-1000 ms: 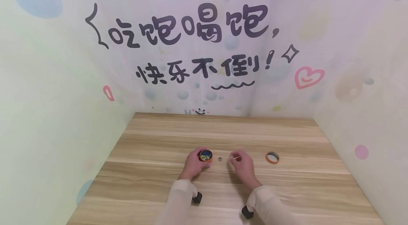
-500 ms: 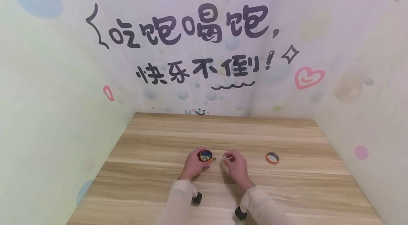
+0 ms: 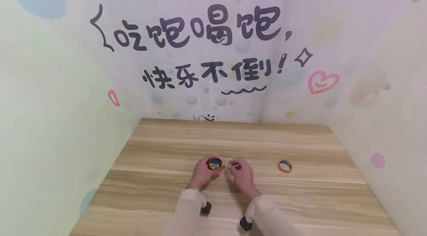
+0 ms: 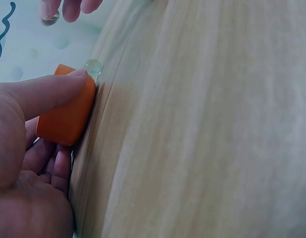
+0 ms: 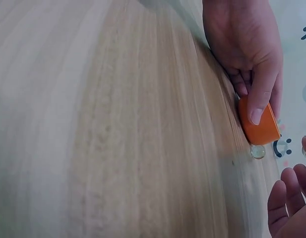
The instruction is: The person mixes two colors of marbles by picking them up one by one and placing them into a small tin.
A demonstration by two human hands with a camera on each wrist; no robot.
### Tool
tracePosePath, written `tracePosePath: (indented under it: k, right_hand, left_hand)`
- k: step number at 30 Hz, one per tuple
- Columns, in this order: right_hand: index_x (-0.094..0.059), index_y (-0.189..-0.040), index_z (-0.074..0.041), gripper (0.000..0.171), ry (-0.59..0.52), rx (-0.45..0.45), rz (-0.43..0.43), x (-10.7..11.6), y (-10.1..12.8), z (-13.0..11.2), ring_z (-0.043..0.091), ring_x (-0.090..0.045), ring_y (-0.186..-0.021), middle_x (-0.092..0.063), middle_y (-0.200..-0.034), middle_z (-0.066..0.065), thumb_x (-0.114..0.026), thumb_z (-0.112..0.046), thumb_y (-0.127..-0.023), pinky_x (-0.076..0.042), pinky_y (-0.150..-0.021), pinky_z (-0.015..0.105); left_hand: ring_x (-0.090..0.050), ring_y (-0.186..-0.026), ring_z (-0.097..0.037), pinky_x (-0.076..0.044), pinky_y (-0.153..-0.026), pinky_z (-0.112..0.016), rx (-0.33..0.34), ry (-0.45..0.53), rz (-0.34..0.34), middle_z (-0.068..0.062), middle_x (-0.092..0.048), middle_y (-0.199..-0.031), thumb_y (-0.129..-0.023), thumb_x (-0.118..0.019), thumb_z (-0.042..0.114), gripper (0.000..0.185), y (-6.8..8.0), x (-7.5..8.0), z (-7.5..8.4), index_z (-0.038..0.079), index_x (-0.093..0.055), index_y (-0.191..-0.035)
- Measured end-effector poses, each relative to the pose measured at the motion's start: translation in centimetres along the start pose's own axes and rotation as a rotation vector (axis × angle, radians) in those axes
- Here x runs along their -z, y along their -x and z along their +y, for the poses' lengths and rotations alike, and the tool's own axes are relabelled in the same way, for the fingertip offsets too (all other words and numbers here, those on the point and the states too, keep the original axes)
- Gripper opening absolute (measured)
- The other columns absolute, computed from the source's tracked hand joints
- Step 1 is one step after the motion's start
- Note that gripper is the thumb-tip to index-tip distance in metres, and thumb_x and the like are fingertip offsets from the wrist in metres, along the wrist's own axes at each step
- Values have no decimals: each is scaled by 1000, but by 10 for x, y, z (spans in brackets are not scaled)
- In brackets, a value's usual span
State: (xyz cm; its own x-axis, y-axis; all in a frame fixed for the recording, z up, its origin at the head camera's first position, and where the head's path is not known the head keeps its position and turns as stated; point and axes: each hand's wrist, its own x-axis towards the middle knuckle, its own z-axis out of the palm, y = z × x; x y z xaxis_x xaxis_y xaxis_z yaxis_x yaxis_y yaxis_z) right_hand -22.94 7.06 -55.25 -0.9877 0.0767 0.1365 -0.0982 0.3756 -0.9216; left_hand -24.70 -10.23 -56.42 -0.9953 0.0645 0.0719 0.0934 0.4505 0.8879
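The left hand (image 3: 202,171) curls thumb and fingers (image 4: 48,94) around a small orange cup (image 3: 215,163) standing on the wooden table (image 3: 166,147). The right hand (image 3: 242,173) pinches a clear marble (image 4: 49,19) just beside it. The cup holds coloured marbles; another glass marble (image 5: 258,151) touches its base. An orange lid (image 3: 285,166) lies well apart.

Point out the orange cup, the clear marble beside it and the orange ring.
orange cup (image 4: 66,119), left wrist view, on its side wall.
clear marble (image 4: 93,66), left wrist view, on its middle.
orange ring (image 3: 285,166), head view, on its near rim.
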Motion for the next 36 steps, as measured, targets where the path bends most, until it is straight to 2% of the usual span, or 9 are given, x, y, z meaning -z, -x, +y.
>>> tracePosePath:
  k: [7,17,25,36]
  right_hand:
    - [-70,-98,-6,15,-7,17,-1,-7,0,0,18,-58,-80,-64,-88,4,-73,-2,-84,-50,-68,31]
    - [-70,-97,-3,16,4,57,-17,-19,-2,2,16,-57,-75,-62,-83,3,-75,-3,-82,-49,-66,30]
    - [-72,-95,-4,14,27,96,-23,-24,-3,5,16,-58,-74,-63,-79,2,-76,-2,-81,-50,-65,29]
    - [-70,-96,-3,13,26,49,-44,-30,-3,2,16,-56,-75,-63,-79,2,-73,-1,-84,-48,-64,29]
  left_hand:
    - [-57,-113,-35,-41,-98,-52,-12,2,2,-16,-63,-121,-69,-86,5,65,-1,0,-2,2,-59,-127]
    - [-57,-112,-35,-41,-98,-53,-40,12,1,-17,-64,-120,-68,-86,3,64,0,1,-2,0,-60,-126]
    - [-57,-113,-34,-41,-98,-51,-45,6,5,-15,-64,-118,-70,-86,4,61,-1,0,-2,0,-60,-125]
    - [-57,-113,-34,-42,-98,-51,-54,22,2,-16,-64,-118,-71,-85,3,60,-1,0,-1,-2,-60,-125]
